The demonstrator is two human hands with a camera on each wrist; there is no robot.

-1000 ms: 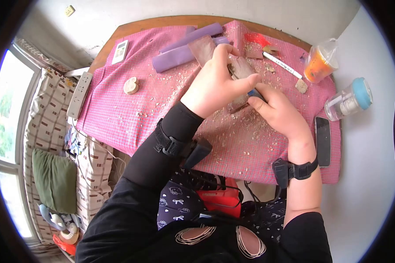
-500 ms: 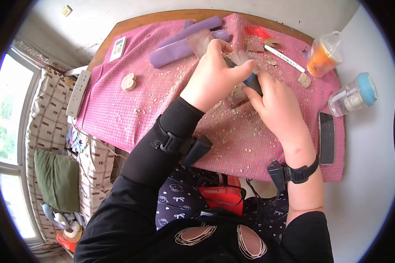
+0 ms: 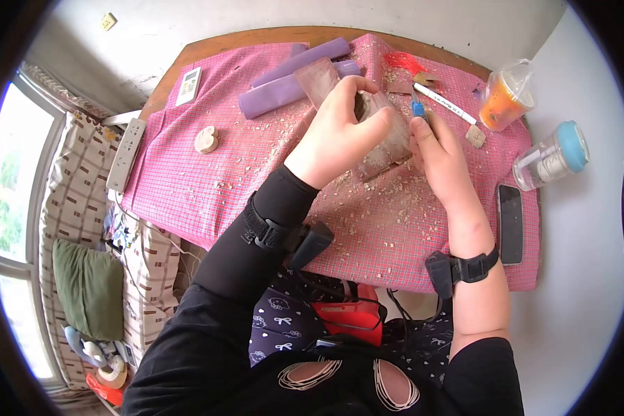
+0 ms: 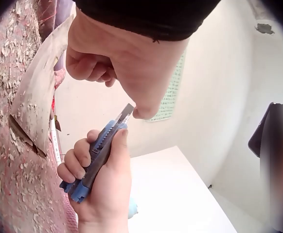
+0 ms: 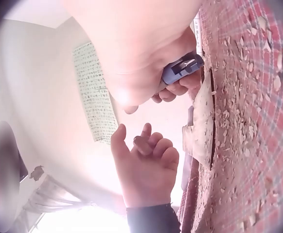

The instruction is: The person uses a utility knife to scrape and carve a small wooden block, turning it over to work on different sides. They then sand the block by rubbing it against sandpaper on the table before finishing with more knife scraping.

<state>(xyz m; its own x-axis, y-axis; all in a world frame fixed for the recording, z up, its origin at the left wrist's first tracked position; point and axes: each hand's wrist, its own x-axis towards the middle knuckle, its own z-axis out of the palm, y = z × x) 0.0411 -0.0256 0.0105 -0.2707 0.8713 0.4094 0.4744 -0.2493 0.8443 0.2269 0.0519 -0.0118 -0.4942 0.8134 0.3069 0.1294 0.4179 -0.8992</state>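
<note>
Both forearms reach over the pink checked cloth point(image 3: 180, 173), the left sleeved in black to the wrist, the right bare. The left hand point(image 3: 343, 132), thumb stretched away and fingers bent inward, holds one small brown piece point(image 5: 142, 145) above a shaving-strewn sheet point(image 3: 390, 142). Near it, the right hand point(image 3: 438, 159) is wrapped round one blue utility knife point(image 4: 100, 155), thumb along its body, blade out and pointing away from the person. A paper point(image 5: 94, 94) on the wall carries rows of writing too small for me to read. I count two purple rolls point(image 3: 274, 99), one white marker point(image 3: 444, 102), one cup point(image 3: 507, 104), one lidded jar point(image 3: 544, 161) and one phone point(image 3: 510, 225)
</note>
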